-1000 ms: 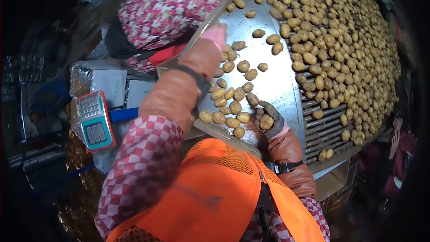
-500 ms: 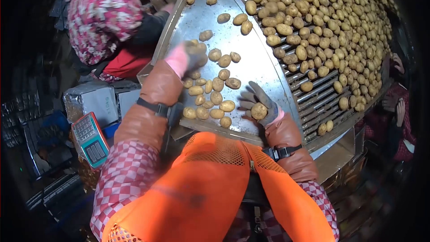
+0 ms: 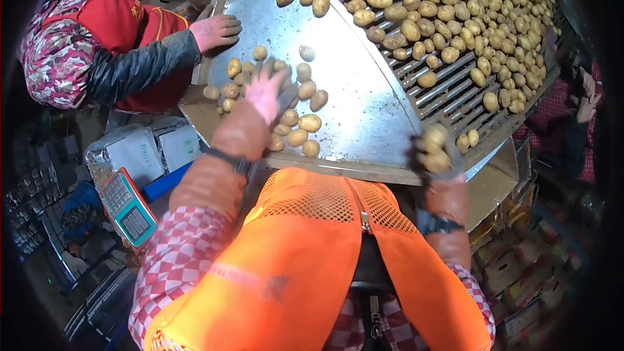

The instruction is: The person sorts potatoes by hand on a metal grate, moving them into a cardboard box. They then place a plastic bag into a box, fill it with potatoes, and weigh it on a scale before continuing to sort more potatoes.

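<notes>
My left hand (image 3: 268,91), in a pink and grey glove, lies with its fingers spread among loose potatoes (image 3: 309,123) on the sheet-metal surface (image 3: 357,101). Some of those potatoes are partly hidden under and behind it. At the front right edge of the metal, my right hand (image 3: 451,170) is turned palm up and cupped around at least two potatoes (image 3: 435,146). Motion blurs both hands, the right more strongly.
Many potatoes (image 3: 448,10) cover the slatted rollers (image 3: 435,101) at back right. On the left, a co-worker's gloved hand (image 3: 218,31) rests at the metal's rim. A scale (image 3: 128,207) stands low left beside plastic-wrapped packs (image 3: 133,155). Another person (image 3: 572,117) is at far right.
My right hand has moved right, now holding more than the single potato seen before. Potatoes around my left hand have shifted left. The co-worker has turned and placed a hand on the rim.
</notes>
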`<state>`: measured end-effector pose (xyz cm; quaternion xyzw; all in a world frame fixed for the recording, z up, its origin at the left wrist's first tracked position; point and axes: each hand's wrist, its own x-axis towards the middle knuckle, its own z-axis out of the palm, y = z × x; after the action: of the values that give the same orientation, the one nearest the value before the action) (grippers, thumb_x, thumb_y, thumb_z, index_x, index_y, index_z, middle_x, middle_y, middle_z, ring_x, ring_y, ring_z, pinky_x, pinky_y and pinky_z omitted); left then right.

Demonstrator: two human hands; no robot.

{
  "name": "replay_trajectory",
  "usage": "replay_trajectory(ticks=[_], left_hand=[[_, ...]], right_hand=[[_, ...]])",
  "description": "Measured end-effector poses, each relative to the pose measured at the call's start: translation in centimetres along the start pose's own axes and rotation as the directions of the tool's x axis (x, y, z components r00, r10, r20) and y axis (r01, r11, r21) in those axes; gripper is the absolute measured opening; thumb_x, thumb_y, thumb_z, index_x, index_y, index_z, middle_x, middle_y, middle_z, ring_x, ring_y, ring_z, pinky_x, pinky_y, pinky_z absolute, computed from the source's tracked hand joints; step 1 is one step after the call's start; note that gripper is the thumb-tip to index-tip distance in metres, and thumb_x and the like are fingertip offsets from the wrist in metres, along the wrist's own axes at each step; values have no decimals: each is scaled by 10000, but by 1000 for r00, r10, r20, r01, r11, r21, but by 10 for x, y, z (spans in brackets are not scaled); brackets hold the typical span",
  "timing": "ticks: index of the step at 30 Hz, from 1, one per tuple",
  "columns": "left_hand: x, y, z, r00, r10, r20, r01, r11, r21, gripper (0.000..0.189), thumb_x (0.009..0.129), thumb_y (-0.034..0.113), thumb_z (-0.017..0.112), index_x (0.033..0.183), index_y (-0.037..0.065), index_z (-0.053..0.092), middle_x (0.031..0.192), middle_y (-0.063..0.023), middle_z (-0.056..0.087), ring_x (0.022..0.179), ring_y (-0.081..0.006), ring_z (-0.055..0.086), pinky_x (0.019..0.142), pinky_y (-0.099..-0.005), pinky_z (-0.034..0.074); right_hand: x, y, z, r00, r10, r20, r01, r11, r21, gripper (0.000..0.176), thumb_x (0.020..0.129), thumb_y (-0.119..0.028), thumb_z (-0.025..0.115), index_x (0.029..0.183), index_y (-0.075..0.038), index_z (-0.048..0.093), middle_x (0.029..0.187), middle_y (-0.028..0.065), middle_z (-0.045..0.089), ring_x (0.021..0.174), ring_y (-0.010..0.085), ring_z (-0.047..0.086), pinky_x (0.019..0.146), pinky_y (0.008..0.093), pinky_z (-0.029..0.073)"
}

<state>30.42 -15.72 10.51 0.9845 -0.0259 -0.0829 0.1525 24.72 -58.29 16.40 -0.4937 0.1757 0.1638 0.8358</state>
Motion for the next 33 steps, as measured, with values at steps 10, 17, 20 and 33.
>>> replay_trajectory(ticks=[10,17,20,33], left_hand=[[-84,21,7,975,-145,-168,107,970,-218,418,815,248,710,1218,154,655,1361,-181,534,1327,-372,456,1137,-540,284],[-109,19,12,978,81,-192,-91,995,-43,405,705,327,798,1069,182,693,1325,-114,531,1232,-361,499,1033,-459,410],[-112,5,0,969,-212,-124,213,977,-10,327,739,284,759,1040,168,705,1236,-84,597,1200,-335,532,970,-471,429],[59,-15,-10,929,-357,102,354,934,43,343,943,282,542,1233,123,634,1129,-179,693,1082,-348,653,948,-440,507]], right_hand=[[-110,-40,-329,899,-436,-34,34,146,-989,358,1015,-241,526,1310,-40,552,957,36,592,836,127,559,723,255,458],[1,-21,-19,1000,-14,2,14,924,-382,717,883,-332,719,1443,-60,364,745,31,502,607,147,492,511,295,416],[17,-14,27,945,321,-63,-327,922,-206,757,909,-215,669,1518,-51,251,791,76,530,651,178,522,555,321,441],[72,127,92,622,629,467,-550,775,-310,388,963,-236,630,1303,-76,533,1022,48,614,754,169,623,572,272,470]])
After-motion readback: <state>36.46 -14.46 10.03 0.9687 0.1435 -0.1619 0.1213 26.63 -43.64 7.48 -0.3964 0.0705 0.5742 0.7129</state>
